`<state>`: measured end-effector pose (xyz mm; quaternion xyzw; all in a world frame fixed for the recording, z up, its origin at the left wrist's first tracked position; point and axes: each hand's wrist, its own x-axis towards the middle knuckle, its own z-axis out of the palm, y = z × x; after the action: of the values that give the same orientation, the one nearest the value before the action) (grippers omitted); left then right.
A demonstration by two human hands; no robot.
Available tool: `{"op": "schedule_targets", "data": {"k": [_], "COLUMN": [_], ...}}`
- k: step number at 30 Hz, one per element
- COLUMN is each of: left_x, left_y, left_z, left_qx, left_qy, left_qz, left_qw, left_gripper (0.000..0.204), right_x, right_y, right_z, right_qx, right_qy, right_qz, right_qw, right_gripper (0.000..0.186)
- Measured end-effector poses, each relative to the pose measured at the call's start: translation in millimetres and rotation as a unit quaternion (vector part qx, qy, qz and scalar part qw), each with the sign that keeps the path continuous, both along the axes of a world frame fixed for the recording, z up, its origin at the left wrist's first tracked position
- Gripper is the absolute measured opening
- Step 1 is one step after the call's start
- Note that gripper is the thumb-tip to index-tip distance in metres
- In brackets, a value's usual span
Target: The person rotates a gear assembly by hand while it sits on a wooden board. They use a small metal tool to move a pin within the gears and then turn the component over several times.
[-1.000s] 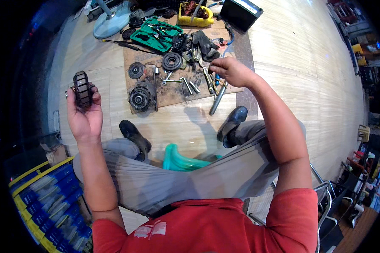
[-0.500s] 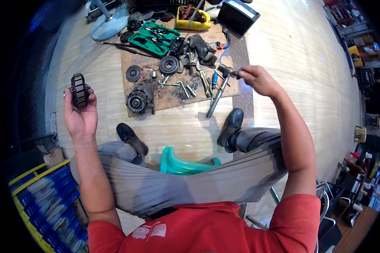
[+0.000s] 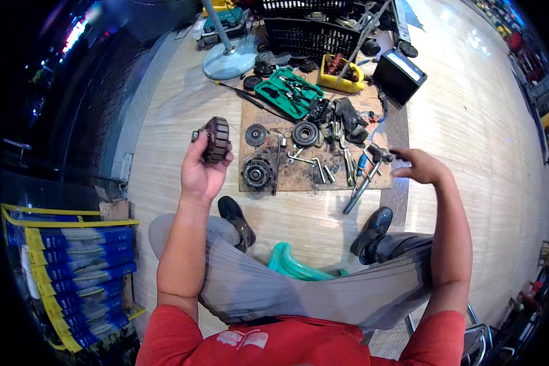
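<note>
The left hand (image 3: 204, 175), palm up, has the toothed drum (image 3: 218, 140) pinched between a thumb on its left side and fingers curled behind and to its right. It is held up off the floor, just left of the cardboard sheet (image 3: 299, 180). It's a squat, round, grimy piece, standing on edge: its rim is broken into dull grey-brown rectangular blocks, with dark grooves between them, and the side face looks a darker reddish brown. A short stub with a bright metal end pokes out to the left, by the thumb.

Over on the right, the right hand (image 3: 422, 166) has its fingers spread, thumb apart from them, with nothing in its grasp. The fingertips are just beside the head of the hammer (image 3: 361, 190); I can't tell whether they touch it. A blue-handled screwdriver (image 3: 362, 162) lies left of the hammer. On the near left of the cardboard sits a dark round housing (image 3: 257, 173), with a grooved pulley (image 3: 304, 133) farther right and beyond it a green tool case (image 3: 299, 113).
</note>
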<state>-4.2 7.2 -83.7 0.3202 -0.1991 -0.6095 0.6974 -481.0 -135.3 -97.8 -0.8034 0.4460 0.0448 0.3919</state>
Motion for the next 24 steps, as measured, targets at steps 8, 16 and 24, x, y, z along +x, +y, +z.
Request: {"op": "schedule_targets", "data": {"k": [8, 16, 24], "left_x": [-68.4, -95.5, -94.9], "left_y": [10.6, 15.9, 11.7], "left_z": [12.5, 12.1, 13.2], "left_qx": [-0.002, 0.012, 0.018], "left_qy": [-0.125, -0.201, -0.379], "left_qz": [-0.088, -0.178, -0.167], "left_qw": [0.988, 0.963, 0.91], "left_gripper": [0.068, 0.073, 0.072], "right_x": [142.7, 173.2, 154.7], "right_y": [63.2, 77.0, 62.6], "right_z": [25.7, 3.2, 11.3], "right_qx": [0.012, 0.144, -0.012], "right_qy": [-0.27, -0.387, -0.35], "right_qz": [0.017, -0.01, 0.001], "right_qw": [0.963, 0.911, 0.937], "right_gripper": [0.08, 0.036, 0.021]}}
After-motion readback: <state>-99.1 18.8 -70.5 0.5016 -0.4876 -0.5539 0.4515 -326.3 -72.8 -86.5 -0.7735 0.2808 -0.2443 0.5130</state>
